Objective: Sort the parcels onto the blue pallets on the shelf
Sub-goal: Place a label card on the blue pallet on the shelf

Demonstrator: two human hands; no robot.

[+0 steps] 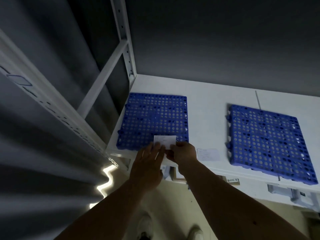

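Two blue perforated pallets lie flat on a white shelf point(207, 108): the left pallet point(152, 116) and the right pallet point(266, 141). A small white paper slip point(166, 140) lies at the front edge of the left pallet. My right hand point(183, 153) pinches the slip's near right corner. My left hand point(149, 158) rests beside it with straight fingers touching the slip's near left edge. No parcel sits on either pallet.
A second white label point(208, 154) lies on the shelf between the pallets. Parcels and boxes point(180, 175) show on the level below the shelf edge. White shelf uprights point(124, 40) stand at the left, with grey curtain point(43, 135) beyond. My shoes point(145, 226) stand on the floor.
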